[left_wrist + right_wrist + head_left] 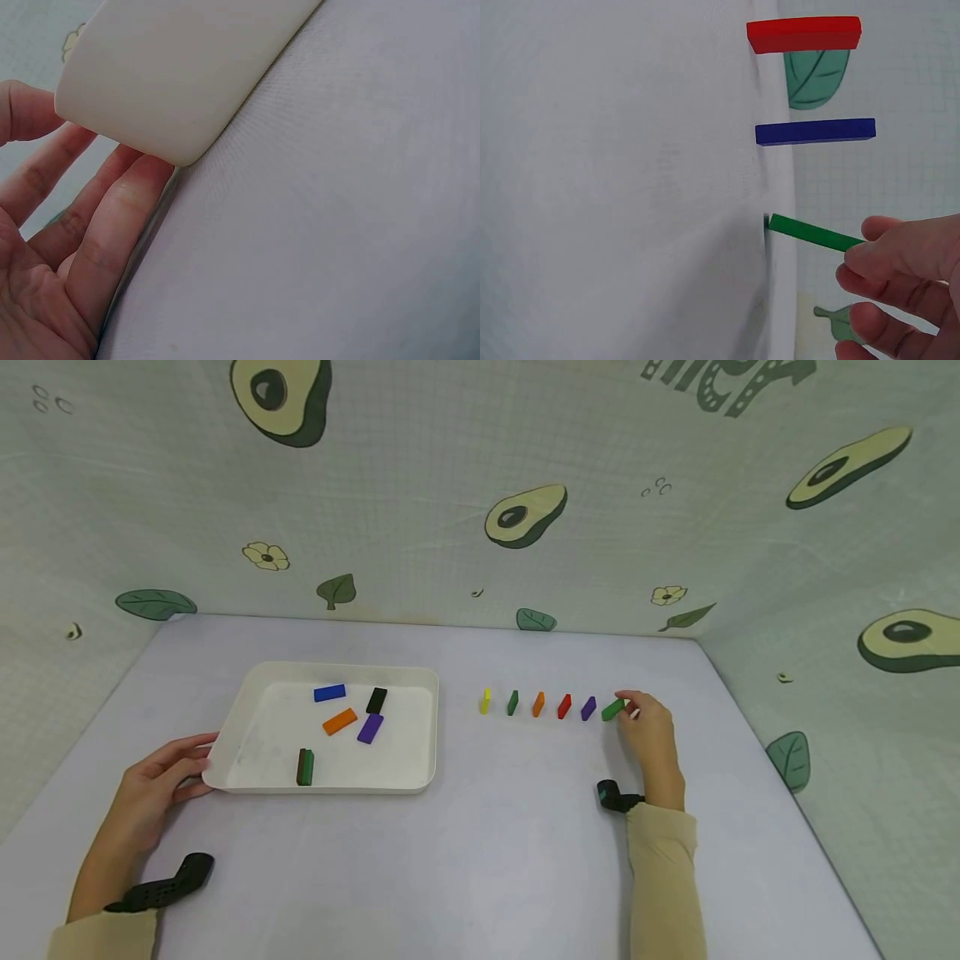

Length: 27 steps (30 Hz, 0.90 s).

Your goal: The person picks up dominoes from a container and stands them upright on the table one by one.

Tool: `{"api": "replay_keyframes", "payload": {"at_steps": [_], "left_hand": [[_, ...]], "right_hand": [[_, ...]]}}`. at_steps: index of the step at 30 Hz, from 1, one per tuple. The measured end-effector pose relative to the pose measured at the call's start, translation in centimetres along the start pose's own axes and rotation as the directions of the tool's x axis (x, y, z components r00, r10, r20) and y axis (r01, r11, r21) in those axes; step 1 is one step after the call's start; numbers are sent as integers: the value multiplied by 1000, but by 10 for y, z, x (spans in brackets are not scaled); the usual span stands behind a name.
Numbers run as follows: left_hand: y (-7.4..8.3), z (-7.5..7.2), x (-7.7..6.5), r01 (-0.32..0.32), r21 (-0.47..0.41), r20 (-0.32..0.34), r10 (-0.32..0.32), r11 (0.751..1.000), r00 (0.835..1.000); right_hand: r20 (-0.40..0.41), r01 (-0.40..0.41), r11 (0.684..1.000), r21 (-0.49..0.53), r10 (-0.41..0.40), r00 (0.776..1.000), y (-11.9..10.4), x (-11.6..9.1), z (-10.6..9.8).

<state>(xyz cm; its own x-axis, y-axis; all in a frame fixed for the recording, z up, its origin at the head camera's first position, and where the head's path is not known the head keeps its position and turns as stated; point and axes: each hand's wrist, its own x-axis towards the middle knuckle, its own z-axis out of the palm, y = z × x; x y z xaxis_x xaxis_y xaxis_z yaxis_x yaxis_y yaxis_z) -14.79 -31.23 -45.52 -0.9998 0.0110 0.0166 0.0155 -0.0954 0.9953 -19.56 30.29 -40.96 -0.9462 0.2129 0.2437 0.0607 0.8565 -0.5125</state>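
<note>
At the tray's near left corner, my left hand (pixel 161 777) rests with fairly straight fingers against the outer wall of the white tray (pixel 408 781). In the left wrist view its fingertips (pixel 142 176) touch the lower edge of that wall. My right hand (pixel 651 735) pinches a green domino block (pixel 612 709) by its upper end between thumb and fingers. The block leans, its lower end close to the table in the right wrist view. Left of it, a purple block (pixel 588 708) and a red block (pixel 565 706) stand upright in a row.
Farther left in the row stand an orange block (pixel 538 704), a green block (pixel 513 702) and a yellow block (pixel 485 701). Inside the tray lie several blocks, among them a blue block (pixel 329 693) and a black block (pixel 377 700). A patterned cloth wall rises behind the table.
</note>
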Motion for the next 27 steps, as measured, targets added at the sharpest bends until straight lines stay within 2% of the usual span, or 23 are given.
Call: {"api": "replay_keyframes", "payload": {"at_steps": [6, 11, 27], "left_hand": [[0, 1, 0, -10, -1, 7, 10, 1000, 1000], [0, 1, 0, -21, -21, 14, 21, 1000, 1000], [-1, 0, 0, -15, -20, 17, 15, 1000, 1000]], "right_hand": [[31, -29, 999, 21, 29, 999, 1, 0, 1], [7, -52, 998, 43, 52, 999, -2, -3, 0], [-33, -74, 997, 0, 74, 997, 2, 1, 0]]}}
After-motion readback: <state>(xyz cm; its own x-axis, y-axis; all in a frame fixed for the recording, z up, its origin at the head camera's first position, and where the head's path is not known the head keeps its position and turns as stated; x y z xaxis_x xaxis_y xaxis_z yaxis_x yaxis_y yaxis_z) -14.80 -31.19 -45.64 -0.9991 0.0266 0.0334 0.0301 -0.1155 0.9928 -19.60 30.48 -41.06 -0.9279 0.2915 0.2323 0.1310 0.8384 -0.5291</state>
